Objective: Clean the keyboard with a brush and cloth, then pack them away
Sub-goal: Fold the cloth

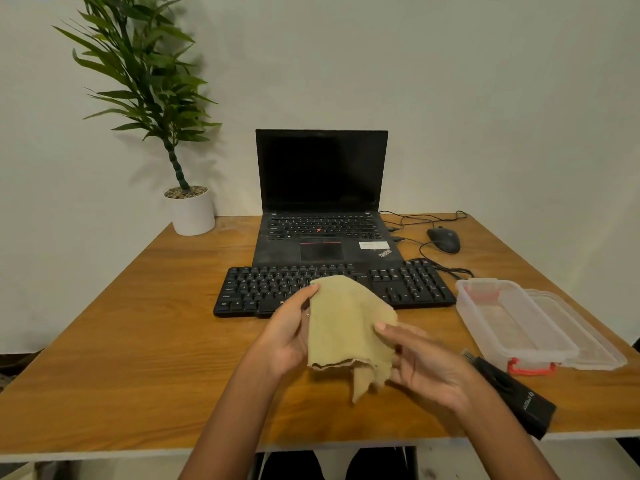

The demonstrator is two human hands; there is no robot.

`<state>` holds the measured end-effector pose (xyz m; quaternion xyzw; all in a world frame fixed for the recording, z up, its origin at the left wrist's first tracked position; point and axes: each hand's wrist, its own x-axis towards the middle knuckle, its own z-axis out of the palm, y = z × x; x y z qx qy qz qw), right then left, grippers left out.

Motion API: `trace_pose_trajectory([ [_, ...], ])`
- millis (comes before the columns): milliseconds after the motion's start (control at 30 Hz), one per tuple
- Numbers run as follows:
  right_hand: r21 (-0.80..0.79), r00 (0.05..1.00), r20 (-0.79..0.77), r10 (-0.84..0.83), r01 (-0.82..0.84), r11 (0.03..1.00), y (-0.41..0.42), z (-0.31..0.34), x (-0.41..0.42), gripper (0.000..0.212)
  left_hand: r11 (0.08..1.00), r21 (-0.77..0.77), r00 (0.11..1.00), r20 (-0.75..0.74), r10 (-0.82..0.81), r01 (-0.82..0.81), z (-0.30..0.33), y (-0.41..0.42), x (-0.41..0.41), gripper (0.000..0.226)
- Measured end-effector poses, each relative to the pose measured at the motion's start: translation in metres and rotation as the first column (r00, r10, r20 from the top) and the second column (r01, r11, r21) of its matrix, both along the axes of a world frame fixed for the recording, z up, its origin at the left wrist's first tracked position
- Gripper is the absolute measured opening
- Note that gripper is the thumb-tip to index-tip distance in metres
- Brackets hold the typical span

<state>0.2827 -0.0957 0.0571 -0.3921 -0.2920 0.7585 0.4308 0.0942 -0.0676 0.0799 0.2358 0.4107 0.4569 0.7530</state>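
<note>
Where the worktop (121,341) meets the wall, a laptop (322,202) stands open at the back edge, a potted plant (188,209) at the back left corner. The keyboard (408,285) lies just before the laptop. A clear box (512,327) sits near the right edge, the brush (519,396) by the front right corner. Above the front edge, left hand (289,336) and right hand (426,365) hold the cloth (346,330), fingers grasping its sides.
</note>
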Motion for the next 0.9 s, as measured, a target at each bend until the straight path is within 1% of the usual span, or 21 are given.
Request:
trace_pose_trajectory([
  [67,-0.018,0.998,0.026,-0.066,0.066,0.998,0.002,0.0,0.001,0.056,0.998,-0.02,0.996,0.067,-0.051,0.053,-0.007,0.001,-0.004,0.032],
  [133,-0.028,0.991,0.027,-0.127,0.128,0.991,0.008,0.0,0.005,0.054,0.992,-0.021,0.988,0.09,-0.123,0.126,-0.014,0.0,-0.006,0.041],
  [233,-0.04,0.982,0.037,-0.185,0.186,0.982,0.012,0.003,0.007,0.058,0.976,0.023,0.974,0.062,-0.219,0.218,-0.02,-0.003,-0.007,0.055],
  [333,-0.072,0.978,0.031,-0.207,0.209,0.975,0.012,0.005,0.011,0.063,0.975,0.05,0.974,0.069,-0.217,0.214,-0.023,-0.002,-0.01,0.077],
  [400,-0.073,0.982,0.029,-0.185,0.187,0.98,0.011,0.005,0.015,0.059,0.974,0.082,0.977,0.009,-0.215,0.213,-0.02,0.0,-0.014,0.091],
  [433,-0.077,0.984,0.019,-0.176,0.177,0.981,0.01,0.006,0.017,0.057,0.968,0.108,0.974,-0.035,-0.223,0.225,-0.018,0.0,-0.015,0.094],
  [467,-0.079,0.987,0.0,-0.163,0.162,0.984,0.009,0.008,0.018,0.057,0.963,0.128,0.971,-0.07,-0.228,0.235,-0.016,0.0,-0.016,0.095],
  [533,-0.091,0.99,-0.04,-0.135,0.13,0.987,0.008,0.008,0.017,0.067,0.959,0.152,0.969,-0.102,-0.225,0.239,-0.011,0.001,-0.017,0.092],
  [633,-0.136,0.995,-0.048,-0.093,0.085,0.987,0.006,0.007,0.01,0.057,0.963,0.141,0.971,-0.102,-0.216,0.229,-0.007,0.004,-0.017,0.087],
  [667,-0.139,0.995,-0.07,-0.072,0.061,0.988,0.005,0.007,0.008,0.063,0.966,0.13,0.973,-0.1,-0.21,0.222,-0.006,0.004,-0.017,0.087],
  [733,-0.131,0.988,-0.146,-0.039,0.019,0.991,0.005,0.004,0.008,0.087,0.97,0.12,0.976,-0.089,-0.2,0.209,-0.006,0.005,-0.018,0.091],
  [767,-0.117,0.985,-0.167,-0.035,0.016,0.993,0.005,0.005,0.008,0.095,0.972,0.125,0.978,-0.081,-0.192,0.201,-0.006,0.005,-0.018,0.095],
  [800,-0.09,0.986,-0.164,-0.031,0.017,0.996,0.004,0.007,0.008,0.099,0.972,0.14,0.98,-0.076,-0.182,0.191,-0.006,0.005,-0.019,0.099],
  [833,-0.058,0.99,-0.137,-0.033,0.025,0.998,0.004,0.009,0.009,0.097,0.969,0.166,0.982,-0.079,-0.174,0.185,-0.005,0.005,-0.021,0.102],
  [900,0.052,0.995,-0.022,-0.095,0.096,0.994,0.005,0.012,0.011,0.082,0.946,0.256,0.977,-0.116,-0.176,0.201,0.0,0.003,-0.024,0.109],
])
